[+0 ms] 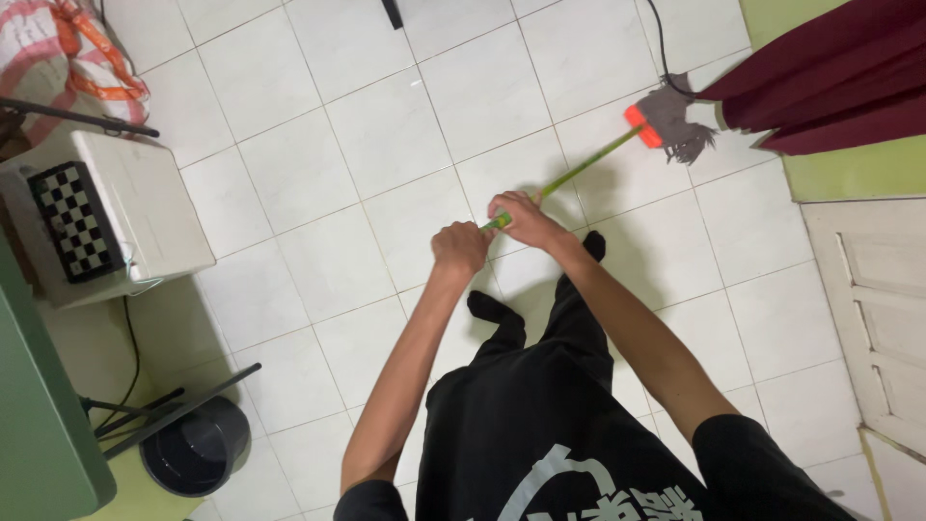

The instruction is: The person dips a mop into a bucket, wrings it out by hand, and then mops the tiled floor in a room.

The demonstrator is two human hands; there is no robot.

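Both my hands grip the green handle of a mop point(582, 168). My left hand point(460, 248) closes around the near end of the handle, and my right hand point(521, 218) holds it just ahead. The handle runs up and to the right to an orange clamp and a grey stringy mop head point(675, 121) resting on the white tiled floor point(367, 145), close to a dark red curtain point(830, 77). My black-socked feet stand on the tiles below my hands.
A white box with a checkered board point(106, 207) on it sits at the left. A black bucket point(196, 449) and dark rods lie at lower left beside a green surface. A white panelled door point(883, 309) is at the right; a black cable runs near the curtain.
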